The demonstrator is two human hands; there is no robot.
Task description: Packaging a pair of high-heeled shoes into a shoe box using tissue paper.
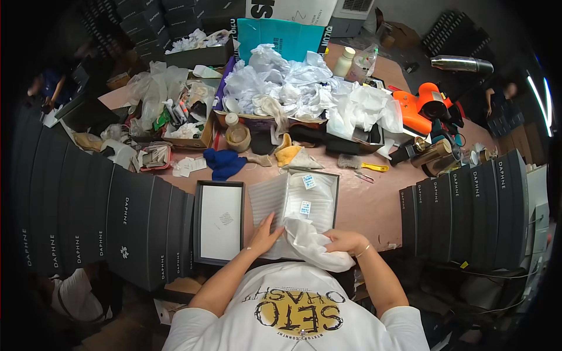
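Observation:
In front of me an opened dark shoe box [335, 202] is lined with a thin striped white wrapping sheet [266, 202] folded out over its left side. Two small white sachets with blue print, an upper sachet [308, 181] and a lower sachet [305, 209], lie on the lining. My right hand [346, 241] grips a bundle wrapped in white tissue paper [313, 244] at the box's near end; the paper hides its contents. With fingers stretched out, my left hand [264, 236] lies on the sheet's near left part. Left of it is the white-lined box lid [219, 225].
Rows of dark shoe boxes stand at left [126, 216] and right [468, 210]. Behind the work area are a heap of crumpled tissue [281, 82], a blue cloth [224, 164], a yellow-handled brush [366, 165], a jar [237, 134] and an orange tool [418, 108]. Other people are at the sides.

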